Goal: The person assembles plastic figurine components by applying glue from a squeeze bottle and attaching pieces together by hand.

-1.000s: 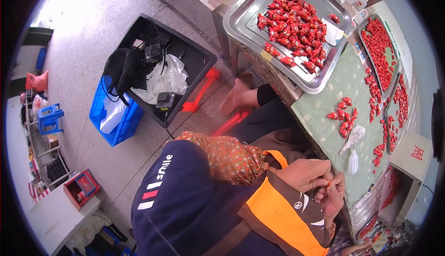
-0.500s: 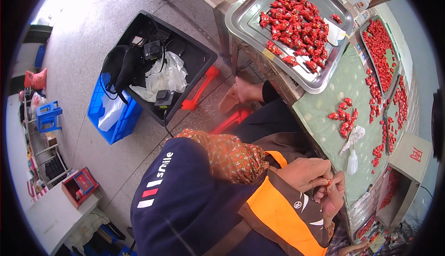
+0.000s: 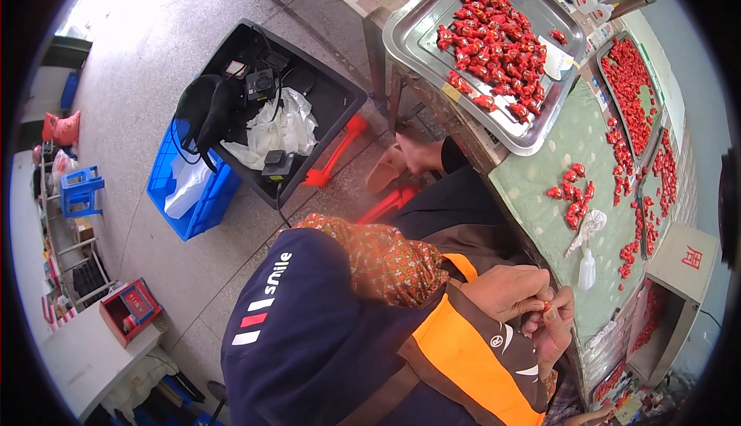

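Observation:
My left hand [image 3: 505, 291], coming out of a floral sleeve [image 3: 386, 260], is closed in a pinch close over my lap. My right hand [image 3: 554, 329] meets it fingertip to fingertip, thumb and finger also pinched. Between them a small red piece [image 3: 547, 306] shows, with a lighter orange spot; fingers cover most of it. On the green table cover [image 3: 532, 183] beside my hands are a white squeeze bottle [image 3: 587, 269], a crumpled white cloth or tissue [image 3: 590, 229] and a cluster of shiny red figurines [image 3: 573, 194].
A metal tray [image 3: 521, 142] heaped with red figurines stands at the table's far end. Beyond the cluster lie another tray of small red parts [image 3: 629, 79] and a grey box [image 3: 683, 268]. A black bin [image 3: 332, 109] and a blue crate [image 3: 204, 214] are on the floor.
The view has shifted slightly. Both hands keep the same pinch around the small red piece, with almost no visible movement.

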The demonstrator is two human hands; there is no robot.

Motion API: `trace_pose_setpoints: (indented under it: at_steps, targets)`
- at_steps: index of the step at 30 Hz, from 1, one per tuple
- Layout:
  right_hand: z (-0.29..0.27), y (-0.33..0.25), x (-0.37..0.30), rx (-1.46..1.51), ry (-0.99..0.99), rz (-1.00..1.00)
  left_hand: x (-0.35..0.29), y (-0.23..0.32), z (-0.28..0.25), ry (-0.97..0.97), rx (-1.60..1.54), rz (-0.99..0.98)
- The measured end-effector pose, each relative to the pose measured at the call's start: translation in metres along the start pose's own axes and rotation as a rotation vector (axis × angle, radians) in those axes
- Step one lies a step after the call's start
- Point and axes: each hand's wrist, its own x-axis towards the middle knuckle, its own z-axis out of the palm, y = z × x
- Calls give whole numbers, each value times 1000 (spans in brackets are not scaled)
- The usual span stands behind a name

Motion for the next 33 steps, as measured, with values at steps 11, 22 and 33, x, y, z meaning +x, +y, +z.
trace_pose_setpoints:
  at_steps: [11, 22, 33]
  targets:
    - [-6, 7, -11, 31, -23, -63, -4, -3, 9, -70, 34, 31]
    - [-20, 18, -30, 165, -60, -187, -3, 11, 23, -174, 92, 83]
    - [-26, 17, -36, 241, -135, -191, -10, 14, 27, -196, 118, 149]
